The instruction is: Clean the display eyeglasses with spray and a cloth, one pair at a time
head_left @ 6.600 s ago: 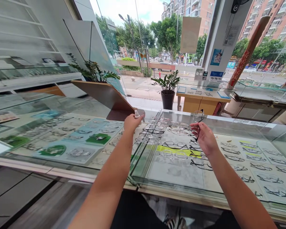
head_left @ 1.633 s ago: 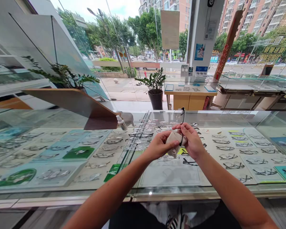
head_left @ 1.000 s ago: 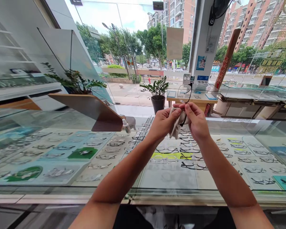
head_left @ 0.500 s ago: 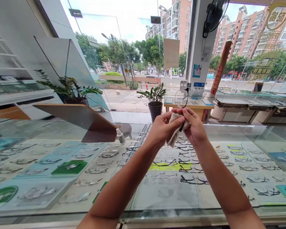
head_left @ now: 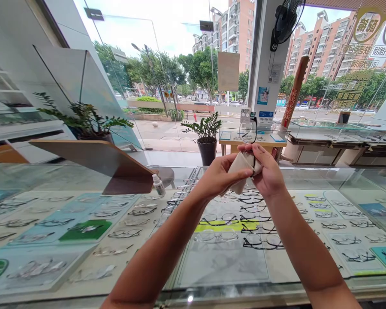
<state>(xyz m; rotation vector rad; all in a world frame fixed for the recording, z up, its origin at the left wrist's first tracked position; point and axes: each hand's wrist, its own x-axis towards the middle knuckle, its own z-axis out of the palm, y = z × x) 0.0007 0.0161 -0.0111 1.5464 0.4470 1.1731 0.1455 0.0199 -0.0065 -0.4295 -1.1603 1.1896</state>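
Note:
A pair of dark-rimmed glasses (head_left: 255, 131) is held up over the glass counter, one lens rising above my fingers. A pale cloth (head_left: 239, 168) is folded around its lower part. My left hand (head_left: 220, 174) is closed on the cloth, thumb pointing right across it. On the other side, my right hand (head_left: 268, 171) pinches the glasses and the cloth's right edge. Both hands nearly touch at the fingertips, which are partly hidden by the cloth.
Rows of glasses (head_left: 263, 242) lie inside the glass display counter (head_left: 225, 268). A small white bottle (head_left: 158, 184) stands on it at left, beside a slanted brown board (head_left: 99, 163). Beyond are a potted plant (head_left: 207, 150) and a wooden table (head_left: 225, 141).
The cloth has been spread wider around the lower part of the glasses, and my left thumb now lies lower across it. The view has shifted slightly to the right.

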